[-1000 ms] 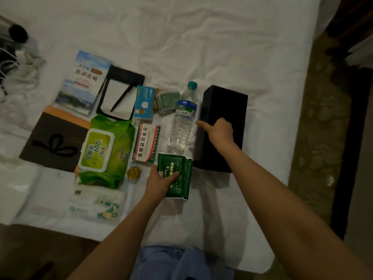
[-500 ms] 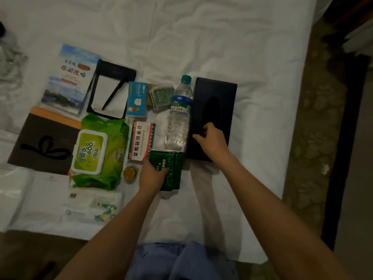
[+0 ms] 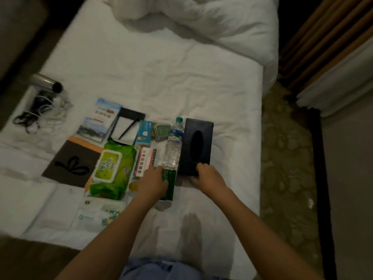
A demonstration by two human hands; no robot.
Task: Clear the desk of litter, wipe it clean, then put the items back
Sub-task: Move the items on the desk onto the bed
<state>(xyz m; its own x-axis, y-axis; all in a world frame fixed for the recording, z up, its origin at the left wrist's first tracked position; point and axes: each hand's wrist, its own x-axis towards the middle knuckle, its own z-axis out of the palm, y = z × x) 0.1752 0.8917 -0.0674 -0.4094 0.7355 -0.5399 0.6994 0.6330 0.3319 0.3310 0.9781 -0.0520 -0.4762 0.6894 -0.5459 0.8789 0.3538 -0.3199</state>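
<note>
Two hands work at the near edge of the bed point(image 3: 181, 81), where the desk items are laid out on the white sheet. The left hand point(image 3: 153, 183) lies over a dark green packet point(image 3: 169, 185), fingers curled at its far end and seemingly gripping it. The right hand point(image 3: 207, 176) grips the near end of a black tissue box point(image 3: 196, 145), fingers hooked over its edge.

Between the two, just beyond the packet, a water bottle point(image 3: 173, 147) lies alongside the box, touching or almost touching it. Left of the bottle sit a red-and-white medicine box point(image 3: 145, 161) and a green wet-wipes pack point(image 3: 112, 170); a small yellow-capped jar point(image 3: 133, 185) is by the left wrist. Farther back lie a notepad with pen point(image 3: 126, 127), a travel booklet point(image 3: 99, 120) and a light blue carton point(image 3: 144, 132). At the far left, a hair dryer point(image 3: 45, 83) with tangled cords.

The step in hand looks like collecting items for return to the desk. To do it well, lift the box straight up, away from the bottle, so the bottle does not roll; take the packet with a firm pinch, since it is thin and flexible.
</note>
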